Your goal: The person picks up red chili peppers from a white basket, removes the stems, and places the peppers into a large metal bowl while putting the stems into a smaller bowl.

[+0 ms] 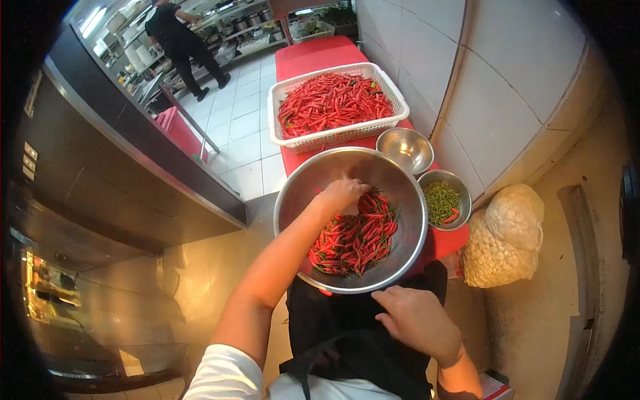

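Red chillies (353, 243) heaped low in steel bowl (313, 180).

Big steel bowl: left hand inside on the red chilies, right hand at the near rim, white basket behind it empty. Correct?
No. Head view shows the white basket full of red chilies, not empty. The rest holds: left hand in the big steel bowl on its chilies, right hand at the near rim.

My big bowl (313, 180) is smooth steel with a dull shine, and the chillies (357, 240) in it are glossy-skinned. The basket (333, 139) is white plastic lattice, the desk (313, 57) smooth red, my apron (347, 320) matt black cloth, and the sack (503, 237) coarse mesh.
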### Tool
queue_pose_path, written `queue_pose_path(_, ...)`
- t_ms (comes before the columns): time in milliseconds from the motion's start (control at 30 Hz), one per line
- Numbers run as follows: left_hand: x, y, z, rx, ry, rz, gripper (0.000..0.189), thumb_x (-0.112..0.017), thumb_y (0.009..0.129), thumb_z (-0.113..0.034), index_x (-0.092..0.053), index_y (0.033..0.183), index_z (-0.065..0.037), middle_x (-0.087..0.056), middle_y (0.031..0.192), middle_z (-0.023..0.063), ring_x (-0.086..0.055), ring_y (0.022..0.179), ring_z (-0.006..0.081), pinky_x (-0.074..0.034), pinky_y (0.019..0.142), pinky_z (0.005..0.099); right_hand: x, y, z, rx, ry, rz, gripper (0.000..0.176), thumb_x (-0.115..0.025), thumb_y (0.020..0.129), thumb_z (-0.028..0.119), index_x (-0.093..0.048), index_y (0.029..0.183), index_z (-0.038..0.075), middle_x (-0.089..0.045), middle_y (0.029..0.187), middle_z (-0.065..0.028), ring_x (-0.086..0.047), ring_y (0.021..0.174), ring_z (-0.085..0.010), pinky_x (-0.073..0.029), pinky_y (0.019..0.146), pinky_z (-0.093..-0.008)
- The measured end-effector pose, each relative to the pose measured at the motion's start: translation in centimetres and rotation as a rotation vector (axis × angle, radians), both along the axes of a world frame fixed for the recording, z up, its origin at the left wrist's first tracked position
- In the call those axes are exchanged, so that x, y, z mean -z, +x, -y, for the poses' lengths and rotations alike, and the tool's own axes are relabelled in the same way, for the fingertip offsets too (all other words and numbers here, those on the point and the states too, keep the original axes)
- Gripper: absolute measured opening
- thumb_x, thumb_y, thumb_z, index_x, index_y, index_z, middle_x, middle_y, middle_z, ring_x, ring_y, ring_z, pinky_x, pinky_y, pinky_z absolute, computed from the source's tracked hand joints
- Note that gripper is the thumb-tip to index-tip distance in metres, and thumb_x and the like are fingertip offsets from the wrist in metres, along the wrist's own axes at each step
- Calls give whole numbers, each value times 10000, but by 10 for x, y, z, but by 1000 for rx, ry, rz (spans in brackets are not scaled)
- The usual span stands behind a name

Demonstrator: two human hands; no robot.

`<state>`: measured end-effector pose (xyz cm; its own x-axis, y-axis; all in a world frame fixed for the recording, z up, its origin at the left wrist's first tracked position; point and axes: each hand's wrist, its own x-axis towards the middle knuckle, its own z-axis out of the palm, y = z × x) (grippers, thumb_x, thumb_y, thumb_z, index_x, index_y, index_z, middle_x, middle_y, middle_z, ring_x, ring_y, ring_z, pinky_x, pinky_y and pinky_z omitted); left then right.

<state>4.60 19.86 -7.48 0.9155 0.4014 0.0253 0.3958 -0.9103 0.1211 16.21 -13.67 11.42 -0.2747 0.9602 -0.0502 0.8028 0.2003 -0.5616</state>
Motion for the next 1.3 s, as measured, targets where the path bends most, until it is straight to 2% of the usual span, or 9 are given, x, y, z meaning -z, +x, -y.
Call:
queue_pose_path(67,13,1,-1,31,115,-42,544,-764,737,-233,-623,1238,-74,-654,1094,179,-663,1021,366,-551,864,455,9,10,2,79,-47,0,354,-755,797,164,-667,1115,36,-679,954,-167,-667,895,-359,-541,760,-443)
queue_pose_path(167,-38,0,28,-117,8,-126,436,-789,747,-287,-649,1046,-1,-698,960,185,-699,925,357,-565,813,439,21,20,-3,126,71,-40,256,-737,814,154,-629,1005,22,-664,892,-169,-675,829,-372,-541,705,-461)
queue_pose_path(267,-16,-10,19,-79,-19,-95,474,-801,752,-357,-653,1031,-3,-708,931,220,-701,907,369,-559,824,452,34,24,-10,159,103,-53,236,-724,836,183,-663,1008,34,-677,890,-177,-673,830,-382,-535,721,-473)
queue_pose_path(400,-49,-22,34,-147,-210,-68,449,-753,820,-354,-630,1026,25,-689,986,275,-669,960,426,-531,862,493,34,25,-18,202,62,-90,240,-706,853,205,-687,1028,42,-688,887,-186,-676,836,-379,-532,735,-474)
queue_pose_path(500,-75,-35,48,-156,-316,52,505,-702,874,-349,-576,1222,-6,-656,993,324,-643,977,452,-514,846,509,35,29,-25,220,120,-100,230,-700,855,211,-696,1002,34,-697,896,-180,-678,838,-377,-532,741,-471)
queue_pose_path(600,-99,-45,70,-211,-365,194,496,-643,947,-321,-548,1314,-1,-689,1061,263,-666,1003,395,-524,858,473,35,31,-40,264,113,-157,230,-693,861,218,-705,991,28,-699,922,-177,-677,864,-375,-530,755,-466)
queue_pose_path(733,-80,-52,81,-359,-1251,461,400,-559,1013,-214,-538,1362,-19,-675,1197,70,-643,1095,208,-545,902,400,66,28,-77,377,206,-250,239,-713,855,203,-719,1017,27,-705,954,-172,-682,910,-351,-530,787,-442)
queue_pose_path(833,-82,-54,96,-607,-1778,646,348,-545,1007,-172,-558,1333,-51,-670,1207,87,-644,1099,203,-551,942,422,78,21,-101,431,186,-316,242,-716,850,183,-721,1029,21,-713,956,-162,-692,890,-336,-536,795,-429)
queue_pose_path(1300,-63,-54,134,-630,-1969,1151,286,-512,1007,-130,-587,1276,-71,-682,1143,70,-664,1038,172,-539,912,336,78,-17,-122,410,285,-363,248,-762,826,180,-730,1026,35,-708,898,-120,-703,761,-240,-542,700,-371)
